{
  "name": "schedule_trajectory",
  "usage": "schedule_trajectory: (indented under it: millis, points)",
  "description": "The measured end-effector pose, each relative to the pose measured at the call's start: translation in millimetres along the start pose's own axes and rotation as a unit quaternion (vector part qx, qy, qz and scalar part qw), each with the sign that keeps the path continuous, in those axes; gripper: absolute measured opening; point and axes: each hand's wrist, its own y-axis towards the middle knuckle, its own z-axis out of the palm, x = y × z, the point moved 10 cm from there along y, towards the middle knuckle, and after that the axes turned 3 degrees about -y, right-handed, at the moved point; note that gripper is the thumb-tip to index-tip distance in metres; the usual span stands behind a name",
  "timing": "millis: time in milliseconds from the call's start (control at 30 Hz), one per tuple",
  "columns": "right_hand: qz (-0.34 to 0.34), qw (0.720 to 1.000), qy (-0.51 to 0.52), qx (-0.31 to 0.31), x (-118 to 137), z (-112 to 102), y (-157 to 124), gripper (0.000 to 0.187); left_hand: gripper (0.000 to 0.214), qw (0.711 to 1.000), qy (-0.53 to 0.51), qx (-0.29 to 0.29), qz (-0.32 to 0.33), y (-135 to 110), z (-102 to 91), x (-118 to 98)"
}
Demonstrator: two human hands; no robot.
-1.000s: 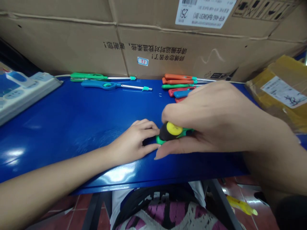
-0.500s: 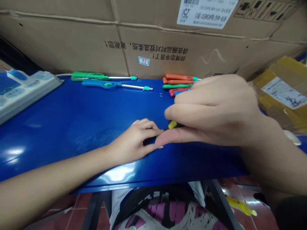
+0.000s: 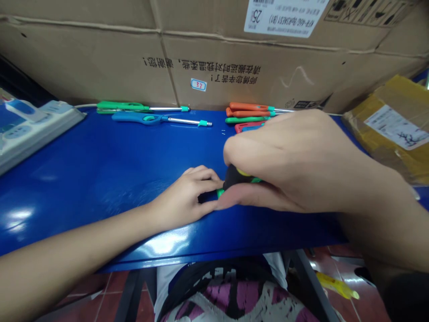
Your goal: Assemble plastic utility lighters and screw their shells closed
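Note:
My left hand [image 3: 189, 194] rests on the blue tabletop, its thumb and fingers pinching a small green plastic piece [image 3: 220, 193] that is mostly hidden. Just right of it, my right hand [image 3: 291, 156] is closed around a black tool handle [image 3: 234, 176] with yellow and green parts. The handle's near end touches or almost touches the green piece; the tool's working tip cannot be made out. Behind my right hand lie several gas lighters, among them an orange lighter [image 3: 250, 107] and a green lighter [image 3: 246, 120], partly covered by the hand.
At the back left lie a green lighter [image 3: 124, 106] and a blue lighter [image 3: 137, 118] with metal tubes. Two tiny pale bits [image 3: 223, 132] are mid-table. A power strip [image 3: 36, 129] stands left, a large cardboard box [image 3: 110, 62] behind, a taped carton [image 3: 378, 120] right.
My right hand has rolled around the handle, its knuckles shifting slightly left and down, so more of the black handle shows. My left hand stays nearly still.

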Motion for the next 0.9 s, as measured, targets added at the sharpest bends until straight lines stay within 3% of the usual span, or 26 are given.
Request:
schedule_trajectory:
  millis: [167,467,567,700,800,900]
  points:
    - [-0.024,0.994,0.093,0.041,3.9,7.7,-0.4,0.033,0.019,0.999,0.004,-0.026,0.039,-1.3,-4.6,-9.1]
    - [0.055,0.998,-0.022,-0.020,-15.2,1.1,2.0,0.054,0.029,0.998,0.018,-0.028,0.050,-3.6,-2.4,-6.5]
    - [0.023,0.999,0.030,-0.008,-10.7,8.9,3.7,0.042,0.030,0.998,0.014,-0.025,0.058,-3.6,-2.3,-7.0]
    - [-0.042,0.988,0.147,-0.032,-1.9,2.3,3.0,0.032,0.024,0.998,0.006,-0.029,0.059,-3.8,-3.5,-7.6]
    - [-0.059,0.969,0.238,0.038,4.2,6.2,1.1,0.038,0.018,0.998,0.001,-0.031,0.058,-3.6,-3.9,-8.3]
    - [-0.032,0.968,0.240,0.065,4.0,8.2,0.6,0.039,0.015,0.998,-0.003,-0.035,0.058,-3.0,-4.5,-9.1]
